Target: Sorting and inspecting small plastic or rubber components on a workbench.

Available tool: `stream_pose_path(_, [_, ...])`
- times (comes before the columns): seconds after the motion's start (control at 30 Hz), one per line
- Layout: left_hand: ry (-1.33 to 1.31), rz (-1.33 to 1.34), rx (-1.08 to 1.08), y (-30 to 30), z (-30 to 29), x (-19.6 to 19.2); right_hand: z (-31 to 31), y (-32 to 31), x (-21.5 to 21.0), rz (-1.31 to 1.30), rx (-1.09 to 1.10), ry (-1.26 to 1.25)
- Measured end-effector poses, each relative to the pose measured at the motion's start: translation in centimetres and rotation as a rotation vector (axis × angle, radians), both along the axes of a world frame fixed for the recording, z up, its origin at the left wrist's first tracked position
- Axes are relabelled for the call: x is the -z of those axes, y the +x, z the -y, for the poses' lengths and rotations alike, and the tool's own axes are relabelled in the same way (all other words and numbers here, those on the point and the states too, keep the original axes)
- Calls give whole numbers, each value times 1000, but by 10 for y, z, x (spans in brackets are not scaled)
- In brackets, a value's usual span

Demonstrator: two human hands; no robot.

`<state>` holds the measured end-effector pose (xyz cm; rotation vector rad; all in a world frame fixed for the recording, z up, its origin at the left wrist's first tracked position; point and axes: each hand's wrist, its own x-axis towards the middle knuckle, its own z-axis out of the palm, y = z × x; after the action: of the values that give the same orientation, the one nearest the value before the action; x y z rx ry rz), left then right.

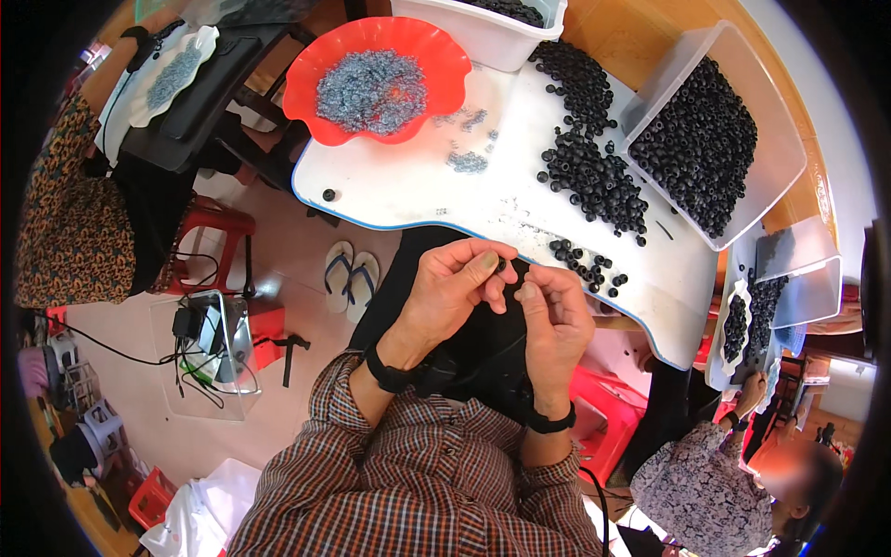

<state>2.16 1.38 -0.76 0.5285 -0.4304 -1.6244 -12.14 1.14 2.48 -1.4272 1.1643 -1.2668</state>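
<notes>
Over the near edge of the table, my left hand point(450, 288) pinches a small round black plastic piece point(501, 265) between thumb and fingertips. Close to it on the right, my right hand point(557, 320) has thumb and forefinger pressed together; what they hold, if anything, is too small to make out. Just beyond my hands lies a small group of the same black pieces point(592, 269). A larger pile of them point(594, 176) spreads farther back. In a red wavy-rimmed bowl point(445, 93) sits a heap of tiny shiny grey-blue parts point(371, 88).
A tilted clear bin point(780, 172) full of black pieces stands at the right, and a white tub point(464, 32) at the back. Loose tiny parts point(468, 162) and one lone black piece point(329, 195) lie on the white table point(399, 186). Co-workers sit at left and right.
</notes>
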Motion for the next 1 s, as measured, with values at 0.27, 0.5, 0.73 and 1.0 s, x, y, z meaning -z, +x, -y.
stream_pose_path(0.27, [-8,-109,-28,2,0,-4,1,3,-1,32,-20,43])
stream_pose_path(0.5, [-66,-222,40,2,3,-5,6,4,0,44,-44,-13])
stream_pose_path(0.73, [-47,-165,27,-1,6,-7,10,3,-6,30,-36,-48])
stream_pose_path(1.0, [124,42,-43,1,43,-25,15,-3,-1,91,-30,-2])
